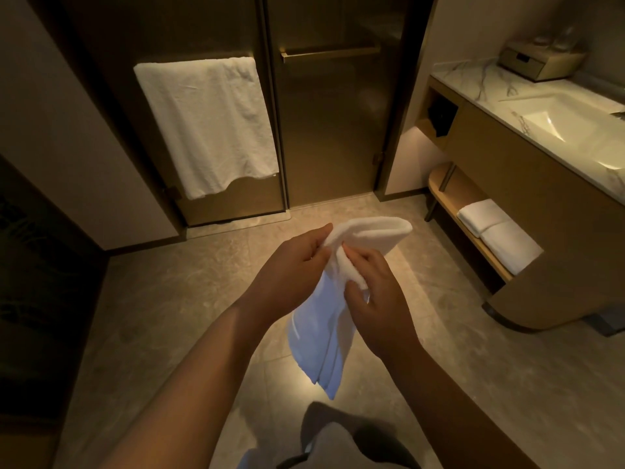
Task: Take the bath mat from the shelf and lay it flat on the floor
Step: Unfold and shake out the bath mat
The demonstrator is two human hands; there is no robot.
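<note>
A white folded bath mat hangs in front of me, above the tiled floor. Its upper edge bunches between my two hands and its lower folds droop toward my legs. My left hand pinches the top left of the mat with fingers curled over the cloth. My right hand grips the mat's right side, thumb pressed into the fold. The low wooden shelf under the vanity stands to the right, apart from my hands.
Two folded white towels lie on the shelf. A white towel hangs on the glass door's bar at the back left. The vanity with sink fills the right side. A second glass door stands straight ahead.
</note>
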